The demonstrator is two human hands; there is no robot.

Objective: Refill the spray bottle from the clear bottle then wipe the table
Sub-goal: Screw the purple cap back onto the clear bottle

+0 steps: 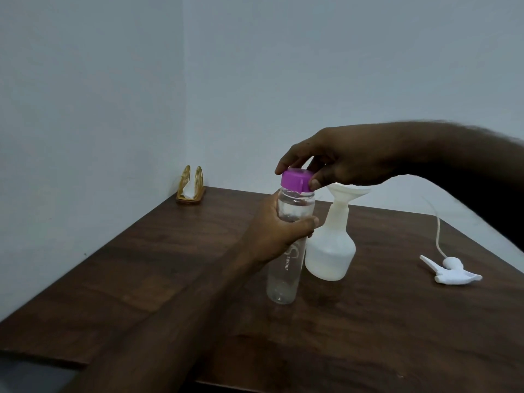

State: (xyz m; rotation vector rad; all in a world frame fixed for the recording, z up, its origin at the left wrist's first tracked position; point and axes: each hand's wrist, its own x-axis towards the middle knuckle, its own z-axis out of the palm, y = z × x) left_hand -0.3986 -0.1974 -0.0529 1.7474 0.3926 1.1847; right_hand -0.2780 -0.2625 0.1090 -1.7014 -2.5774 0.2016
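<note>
I count one clear bottle (286, 245), one spray bottle (331, 245), one trigger head (453, 272). Left hand (276, 234) fingers grip the bottle; right hand (340, 163) fingers pinch its purple cap (296, 180). Dark wooden worktop (141, 279), grey walls.

Head view: above, angled down, close over table (141, 265) corner

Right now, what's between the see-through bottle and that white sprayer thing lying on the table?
The head view shows the white spray bottle with a funnel in its neck standing between the clear bottle and the sprayer head.
</note>
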